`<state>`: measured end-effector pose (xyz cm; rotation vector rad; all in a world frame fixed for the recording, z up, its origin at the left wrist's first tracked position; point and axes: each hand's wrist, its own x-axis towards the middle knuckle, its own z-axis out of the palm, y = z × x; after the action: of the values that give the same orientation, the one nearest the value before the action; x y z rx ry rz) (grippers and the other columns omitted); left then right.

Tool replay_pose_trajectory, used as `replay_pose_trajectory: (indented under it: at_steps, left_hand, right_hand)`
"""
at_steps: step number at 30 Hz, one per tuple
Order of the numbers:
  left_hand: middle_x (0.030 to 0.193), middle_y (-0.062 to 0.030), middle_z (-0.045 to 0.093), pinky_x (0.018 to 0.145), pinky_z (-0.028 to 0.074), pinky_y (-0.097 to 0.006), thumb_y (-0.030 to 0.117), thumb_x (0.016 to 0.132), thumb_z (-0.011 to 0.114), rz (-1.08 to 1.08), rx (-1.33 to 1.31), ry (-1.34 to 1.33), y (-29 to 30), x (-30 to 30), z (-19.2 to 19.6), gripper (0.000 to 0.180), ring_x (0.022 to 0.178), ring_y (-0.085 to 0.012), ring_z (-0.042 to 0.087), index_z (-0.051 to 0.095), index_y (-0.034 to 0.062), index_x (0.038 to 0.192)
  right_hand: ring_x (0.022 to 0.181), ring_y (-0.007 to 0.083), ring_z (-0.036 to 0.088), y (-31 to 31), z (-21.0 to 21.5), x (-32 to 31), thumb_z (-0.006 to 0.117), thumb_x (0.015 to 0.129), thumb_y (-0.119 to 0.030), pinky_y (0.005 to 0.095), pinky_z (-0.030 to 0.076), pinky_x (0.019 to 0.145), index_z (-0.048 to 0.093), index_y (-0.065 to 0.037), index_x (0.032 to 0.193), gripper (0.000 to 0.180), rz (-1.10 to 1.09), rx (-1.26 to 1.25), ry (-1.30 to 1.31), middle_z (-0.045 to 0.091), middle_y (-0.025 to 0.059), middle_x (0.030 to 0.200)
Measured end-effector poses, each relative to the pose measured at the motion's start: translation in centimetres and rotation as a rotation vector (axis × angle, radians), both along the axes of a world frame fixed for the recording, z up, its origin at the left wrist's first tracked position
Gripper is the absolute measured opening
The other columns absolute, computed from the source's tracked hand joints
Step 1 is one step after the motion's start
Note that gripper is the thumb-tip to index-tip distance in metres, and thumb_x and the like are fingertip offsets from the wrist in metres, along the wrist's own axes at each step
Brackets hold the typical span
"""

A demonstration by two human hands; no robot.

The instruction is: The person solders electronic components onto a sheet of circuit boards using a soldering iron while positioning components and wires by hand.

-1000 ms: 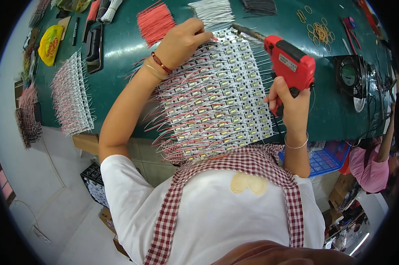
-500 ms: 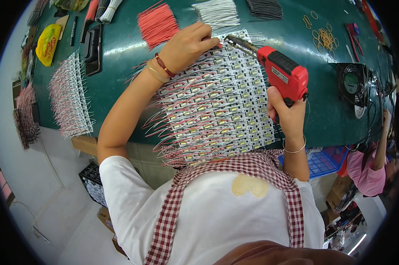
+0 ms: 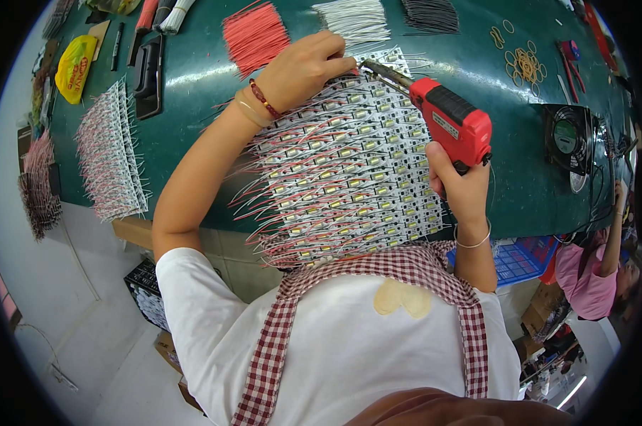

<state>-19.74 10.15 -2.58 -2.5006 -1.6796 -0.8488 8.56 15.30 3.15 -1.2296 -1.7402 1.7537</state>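
Note:
My right hand (image 3: 457,181) is wrapped round the grip of a red and black soldering gun (image 3: 452,117). Its metal tip points to the upper left and meets the far part of a panel of small white LED circuit boards (image 3: 378,153). Close beside that tip, my left hand (image 3: 314,62) pinches what looks like a short red wire (image 3: 354,71) against the boards; most of it is hidden by the fingers. Rows of red and white wires stick out from the panel's left side. The panel lies on the green table at its near edge, in front of my apron.
Bundles of red wires (image 3: 256,37), white wires (image 3: 351,20) and black wires (image 3: 430,15) lie at the far side. Rubber bands (image 3: 525,65) and a small black fan (image 3: 568,138) are right. A wired board stack (image 3: 110,153) lies left. A person in pink (image 3: 587,277) is at far right.
The soldering gun and my right hand have shifted very slightly left. My left hand keeps its pinch by the tip, its wrist and forearm turned a little.

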Motion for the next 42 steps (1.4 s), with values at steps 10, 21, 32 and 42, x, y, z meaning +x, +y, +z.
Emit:
replay_pose_trajectory:
  at_steps: [10,21,32,42]
  left_hand:
    - [0.084,-0.0077,0.052,0.069,0.047,-0.033,-0.003,0.072,0.057,-0.025,-0.028,0.040,0.4,-0.4,0.1,0.026,0.080,-0.0245,0.054,0.065,0.0067,0.095]
    - [0.082,-0.0068,0.050,0.070,0.047,-0.033,0.002,0.073,0.059,-0.060,-0.018,0.090,0.8,-0.3,0.7,0.021,0.078,-0.0236,0.053,0.064,0.0065,0.093]
    - [0.081,-0.0064,0.050,0.072,0.047,-0.032,0.004,0.074,0.059,-0.056,-0.002,0.154,0.9,-0.2,1.1,0.019,0.079,-0.0228,0.054,0.064,0.0071,0.092]
    - [0.080,-0.0061,0.049,0.065,0.047,-0.032,0.003,0.072,0.060,-0.023,-0.014,0.090,-0.9,1.8,1.2,0.024,0.076,-0.0222,0.053,0.066,0.0072,0.095]
  right_hand:
    - [0.043,0.0036,0.048,-0.3,0.2,-0.3,0.073,0.081,-0.017,0.0201,0.037,0.040,0.062,-0.002,0.076,0.020,-0.066,-0.017,-0.009,0.055,-0.0025,0.056]
    - [0.043,0.0042,0.049,-0.7,0.8,-0.1,0.072,0.082,-0.015,0.0201,0.037,0.039,0.060,-0.002,0.079,0.018,-0.082,-0.026,0.060,0.054,-0.0020,0.055]
    - [0.041,0.0077,0.047,-0.5,1.1,0.2,0.060,0.088,-0.009,0.0206,0.036,0.040,0.055,0.006,0.108,0.025,-0.031,-0.037,0.086,0.052,0.0027,0.056]
    - [0.041,0.0054,0.049,-1.4,1.0,1.7,0.067,0.085,-0.011,0.0203,0.037,0.038,0.058,-0.003,0.080,0.013,-0.103,-0.104,0.133,0.054,-0.0009,0.054]
